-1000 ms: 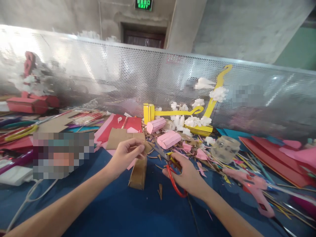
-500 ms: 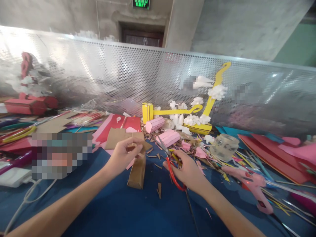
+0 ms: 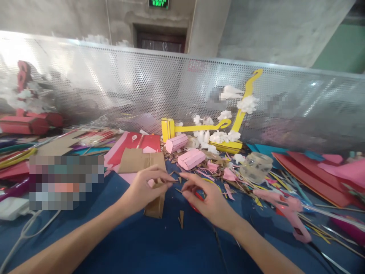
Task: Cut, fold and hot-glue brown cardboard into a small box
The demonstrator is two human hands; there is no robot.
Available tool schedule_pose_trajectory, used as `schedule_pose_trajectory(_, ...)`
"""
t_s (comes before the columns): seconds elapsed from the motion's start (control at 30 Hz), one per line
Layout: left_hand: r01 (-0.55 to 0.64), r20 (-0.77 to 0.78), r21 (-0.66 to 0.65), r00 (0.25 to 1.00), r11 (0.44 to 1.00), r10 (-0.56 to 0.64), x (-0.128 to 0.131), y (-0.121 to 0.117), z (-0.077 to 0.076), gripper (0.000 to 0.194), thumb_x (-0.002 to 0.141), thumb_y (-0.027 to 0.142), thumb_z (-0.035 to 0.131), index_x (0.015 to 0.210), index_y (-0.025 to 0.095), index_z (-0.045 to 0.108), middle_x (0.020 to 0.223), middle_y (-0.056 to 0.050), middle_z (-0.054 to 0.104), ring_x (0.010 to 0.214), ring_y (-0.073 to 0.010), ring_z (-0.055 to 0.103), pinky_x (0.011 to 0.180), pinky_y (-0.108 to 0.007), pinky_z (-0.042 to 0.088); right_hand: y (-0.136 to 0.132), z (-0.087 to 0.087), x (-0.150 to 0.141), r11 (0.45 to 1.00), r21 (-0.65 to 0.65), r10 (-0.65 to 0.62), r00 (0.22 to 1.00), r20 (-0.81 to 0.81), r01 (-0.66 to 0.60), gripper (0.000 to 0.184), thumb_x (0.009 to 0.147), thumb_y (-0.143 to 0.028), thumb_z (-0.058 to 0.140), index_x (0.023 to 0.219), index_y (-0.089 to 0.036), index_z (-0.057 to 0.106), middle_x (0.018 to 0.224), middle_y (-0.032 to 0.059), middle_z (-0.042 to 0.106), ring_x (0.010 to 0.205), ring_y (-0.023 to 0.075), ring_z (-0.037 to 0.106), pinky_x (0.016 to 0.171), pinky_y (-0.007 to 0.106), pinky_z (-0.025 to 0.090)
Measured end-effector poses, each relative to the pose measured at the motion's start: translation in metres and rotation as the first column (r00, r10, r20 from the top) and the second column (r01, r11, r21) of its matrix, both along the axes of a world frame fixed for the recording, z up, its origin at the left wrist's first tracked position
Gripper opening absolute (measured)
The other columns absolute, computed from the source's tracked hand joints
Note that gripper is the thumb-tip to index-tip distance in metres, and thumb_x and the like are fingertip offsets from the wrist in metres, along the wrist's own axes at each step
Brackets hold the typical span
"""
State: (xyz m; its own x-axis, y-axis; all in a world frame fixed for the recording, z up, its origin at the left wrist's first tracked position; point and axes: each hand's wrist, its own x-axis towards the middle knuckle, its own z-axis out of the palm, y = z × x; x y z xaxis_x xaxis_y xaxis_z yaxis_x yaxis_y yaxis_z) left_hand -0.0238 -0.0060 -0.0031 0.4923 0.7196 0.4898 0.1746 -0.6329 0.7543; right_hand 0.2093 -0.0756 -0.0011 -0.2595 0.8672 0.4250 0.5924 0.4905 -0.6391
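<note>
Between the thumb and fingertips of my left hand (image 3: 146, 187) is a small piece of brown cardboard (image 3: 172, 177), mostly covered by the fingers. A folded brown cardboard shape (image 3: 154, 207) lies on the blue tabletop below that hand. My right hand (image 3: 207, 196) faces it with the index finger reaching toward the small piece, the thumb apart and the other fingers curled. Red-handled scissors (image 3: 194, 208) show partly under the right hand; their blades are hidden. Thin cardboard offcuts (image 3: 181, 219) lie between the hands.
Two pink faceted paper shapes (image 3: 191, 158) sit beyond the hands among scraps. Behind stand yellow constructions (image 3: 168, 130) with white tufts, before a perforated metal screen (image 3: 134, 87). A pink glue gun (image 3: 292, 213) and clear jar (image 3: 256, 168) are right; a flat cardboard sheet (image 3: 139, 161) is left.
The scissors have dropped from upright view in my right hand to low beneath it. My right hand has moved left, its fingers now close to my left fingertips. The view has shifted slightly.
</note>
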Motion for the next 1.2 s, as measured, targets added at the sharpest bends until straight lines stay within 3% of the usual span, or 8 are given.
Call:
schedule_pose_trajectory(0.13, -0.058, -0.130, 0.087, 0.989, 0.995, 0.068, 0.001, -0.005, 0.002, 0.016, 0.091, 0.034, 0.073, 0.103, 0.025, 0.078, 0.092, -0.003, 0.073, 0.086, -0.0198, 0.069, 0.079, -0.033, 0.054, 0.000, -0.007, -0.014, 0.999, 0.008, -0.037, 0.992, -0.122, 0.038, 0.018, 0.099, -0.032, 0.059, 0.101, -0.022, 0.074, 0.077, 0.0012, 0.074, 0.068, 0.0172, 0.069, 0.069, 0.028, 0.054)
schedule_pose_trajectory(0.27, -0.295, -0.371, 0.286, 0.843, 0.912, 0.389, -0.003, -0.001, 0.007, 0.037, 0.089, 0.054, 0.069, 0.105, 0.021, 0.070, 0.100, -0.007, 0.075, 0.095, -0.0300, 0.071, 0.080, -0.041, 0.054, 0.006, -0.010, -0.007, 0.986, -0.103, -0.160, 0.920, -0.357, 0.132, 0.023, 0.095, -0.039, 0.067, 0.102, -0.020, 0.077, 0.079, 0.0043, 0.078, 0.071, 0.0209, 0.074, 0.076, 0.032, 0.057)
schedule_pose_trajectory(0.4, -0.346, -0.569, 0.218, 0.715, 0.913, 0.406, -0.008, 0.003, 0.005, 0.053, 0.085, 0.063, 0.068, 0.115, 0.018, 0.069, 0.092, -0.010, 0.079, 0.086, -0.0349, 0.076, 0.066, -0.038, 0.053, 0.012, -0.008, 0.005, 0.972, -0.177, -0.228, 0.805, -0.547, 0.155, 0.037, 0.090, -0.053, 0.072, 0.102, -0.019, 0.080, 0.087, 0.0077, 0.080, 0.081, 0.0241, 0.074, 0.077, 0.035, 0.058)
schedule_pose_trajectory(0.53, -0.293, -0.499, 0.056, 0.820, 0.955, 0.281, -0.012, 0.010, 0.003, 0.030, 0.085, 0.044, 0.069, 0.103, 0.020, 0.076, 0.086, -0.007, 0.081, 0.077, -0.0276, 0.077, 0.064, -0.034, 0.056, 0.017, -0.008, 0.009, 0.961, -0.214, -0.273, 0.736, -0.620, 0.176, 0.038, 0.080, -0.054, 0.082, 0.090, -0.018, 0.079, 0.075, 0.0033, 0.072, 0.061, 0.0149, 0.060, 0.058, 0.028, 0.049)
schedule_pose_trajectory(0.7, -0.161, -0.099, -0.136, 0.984, 0.978, 0.148, -0.012, 0.015, 0.006, 0.045, 0.087, 0.041, 0.072, 0.127, 0.020, 0.070, 0.105, -0.009, 0.082, 0.093, -0.0241, 0.079, 0.080, -0.036, 0.066, 0.015, -0.002, 0.012, 0.951, -0.291, -0.289, 0.628, -0.723, 0.102, 0.051, 0.071, -0.052, 0.090, 0.108, -0.021, 0.073, 0.077, -0.0024, 0.067, 0.062, 0.0118, 0.063, 0.059, 0.024, 0.050)
schedule_pose_trajectory(0.8, -0.067, 0.054, -0.004, 0.996, 0.998, 0.067, -0.008, 0.012, 0.007, 0.040, 0.089, 0.027, 0.067, 0.129, 0.022, 0.067, 0.116, -0.008, 0.078, 0.105, -0.0219, 0.077, 0.095, -0.039, 0.063, 0.008, 0.007, 0.011, 0.940, -0.342, -0.279, 0.560, -0.780, -0.009, 0.044, 0.068, -0.050, 0.093, 0.094, -0.022, 0.069, 0.085, -0.0011, 0.071, 0.071, 0.0148, 0.071, 0.064, 0.025, 0.054)
schedule_pose_trajectory(0.9, -0.080, 0.013, 0.223, 0.997, 0.971, 0.079, -0.006, 0.006, 0.006, 0.040, 0.086, 0.014, 0.066, 0.124, 0.024, 0.068, 0.121, -0.006, 0.077, 0.113, -0.0221, 0.073, 0.104, -0.040, 0.058, 0.001, 0.012, 0.006, 0.915, -0.354, -0.218, 0.500, -0.838, -0.194, 0.039, 0.070, -0.047, 0.093, 0.083, -0.021, 0.067, 0.084, -0.0005, 0.072, 0.073, 0.0148, 0.072, 0.070, 0.026, 0.055)
schedule_pose_trajectory(1.2, 0.001, -0.064, 0.445, 0.997, 0.896, 0.031, 0.001, -0.001, -0.005, 0.050, 0.088, 0.003, 0.064, 0.133, 0.027, 0.064, 0.127, -0.003, 0.077, 0.116, -0.0174, 0.074, 0.105, -0.029, 0.057, 0.001, -0.004, -0.010, 0.903, -0.377, -0.183, 0.610, -0.771, -0.205, 0.037, 0.079, -0.050, 0.088, 0.077, -0.020, 0.066, 0.064, -0.0032, 0.064, 0.056, 0.0084, 0.051, 0.056, 0.021, 0.040)
